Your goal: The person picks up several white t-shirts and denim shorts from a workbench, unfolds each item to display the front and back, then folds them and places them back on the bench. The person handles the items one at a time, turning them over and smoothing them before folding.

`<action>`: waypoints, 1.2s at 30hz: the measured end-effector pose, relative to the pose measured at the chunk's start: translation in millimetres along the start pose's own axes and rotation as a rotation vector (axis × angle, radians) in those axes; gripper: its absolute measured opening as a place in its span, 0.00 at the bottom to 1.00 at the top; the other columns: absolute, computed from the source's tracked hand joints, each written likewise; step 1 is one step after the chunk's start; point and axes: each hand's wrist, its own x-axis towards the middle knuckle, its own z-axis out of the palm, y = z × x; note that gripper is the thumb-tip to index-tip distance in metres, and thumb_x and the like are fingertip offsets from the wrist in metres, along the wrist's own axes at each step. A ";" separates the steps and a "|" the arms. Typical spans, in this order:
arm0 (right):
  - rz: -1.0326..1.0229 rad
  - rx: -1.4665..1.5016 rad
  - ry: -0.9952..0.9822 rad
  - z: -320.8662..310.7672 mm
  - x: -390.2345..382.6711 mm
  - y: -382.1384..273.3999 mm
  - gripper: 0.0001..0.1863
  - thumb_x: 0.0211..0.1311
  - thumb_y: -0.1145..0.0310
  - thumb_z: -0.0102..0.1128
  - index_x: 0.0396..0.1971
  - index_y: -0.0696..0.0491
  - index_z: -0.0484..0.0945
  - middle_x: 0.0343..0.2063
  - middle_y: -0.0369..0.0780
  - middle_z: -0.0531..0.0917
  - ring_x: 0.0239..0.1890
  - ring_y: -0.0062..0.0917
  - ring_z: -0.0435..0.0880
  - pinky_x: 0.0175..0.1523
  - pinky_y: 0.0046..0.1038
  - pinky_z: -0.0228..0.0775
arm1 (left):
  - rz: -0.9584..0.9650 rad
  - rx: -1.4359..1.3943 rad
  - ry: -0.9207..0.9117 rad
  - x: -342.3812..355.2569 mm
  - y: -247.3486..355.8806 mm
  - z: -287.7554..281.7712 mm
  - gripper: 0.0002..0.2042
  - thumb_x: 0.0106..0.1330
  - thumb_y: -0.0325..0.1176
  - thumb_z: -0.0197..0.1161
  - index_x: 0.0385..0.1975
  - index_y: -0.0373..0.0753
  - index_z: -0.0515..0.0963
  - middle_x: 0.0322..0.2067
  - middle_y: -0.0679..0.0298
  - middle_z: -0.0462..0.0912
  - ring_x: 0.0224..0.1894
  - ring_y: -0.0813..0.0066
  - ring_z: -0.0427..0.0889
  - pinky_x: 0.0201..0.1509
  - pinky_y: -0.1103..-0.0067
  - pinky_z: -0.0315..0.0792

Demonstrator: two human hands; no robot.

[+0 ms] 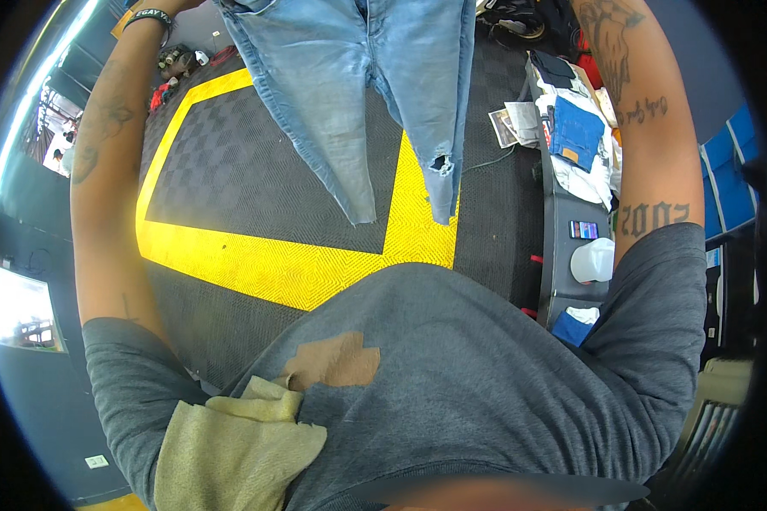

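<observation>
Faded light-blue jeans hang upright in front of me, legs down, with the waist cut off by the top edge. One leg has a frayed hole near its hem. Both my arms reach up on either side of them. Only a sliver of my left hand shows at the top edge, beyond a dark wristband; its fingers are hidden. My right hand is past the top edge, so its grip on the jeans is out of sight. A tan cloth lies over my left shoulder.
On the right, a grey table holds folded blue jeans on white cloth, a phone and a white container. Yellow bands cross the dark tiled floor. Bags and shoes lie at the far right.
</observation>
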 end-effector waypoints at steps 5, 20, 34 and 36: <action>-0.005 0.235 -0.171 -1.7 3.8 4.6 0.16 0.58 0.58 0.77 0.33 0.58 0.89 0.27 0.42 0.90 0.30 0.26 0.91 0.37 0.31 0.83 | -0.024 -0.011 -0.072 26.2 -1.4 10.7 0.25 0.57 0.59 0.70 0.34 0.39 0.89 0.32 0.49 0.89 0.39 0.49 0.90 0.46 0.60 0.81; -0.048 0.340 -0.271 13.1 15.8 25.4 0.18 0.60 0.59 0.78 0.31 0.61 0.84 0.28 0.42 0.88 0.32 0.27 0.90 0.40 0.29 0.85 | -0.006 -0.121 0.139 44.7 -6.7 55.2 0.26 0.52 0.59 0.75 0.31 0.37 0.89 0.29 0.48 0.88 0.36 0.50 0.89 0.44 0.61 0.81; 0.077 0.866 -0.150 128.2 65.0 34.8 0.06 0.61 0.68 0.62 0.26 0.53 0.82 0.21 0.30 0.77 0.22 0.17 0.72 0.28 0.28 0.65 | -0.049 -0.562 -0.387 88.5 -26.7 138.0 0.26 0.61 0.54 0.75 0.16 0.34 0.83 0.13 0.66 0.76 0.17 0.78 0.73 0.22 0.72 0.65; 0.157 1.026 -0.056 150.3 69.0 31.6 0.06 0.60 0.69 0.61 0.24 0.53 0.81 0.20 0.30 0.75 0.21 0.18 0.71 0.28 0.29 0.65 | -0.094 -0.757 -0.475 92.1 -29.7 166.9 0.23 0.62 0.49 0.73 0.17 0.33 0.83 0.14 0.63 0.78 0.17 0.73 0.76 0.23 0.71 0.67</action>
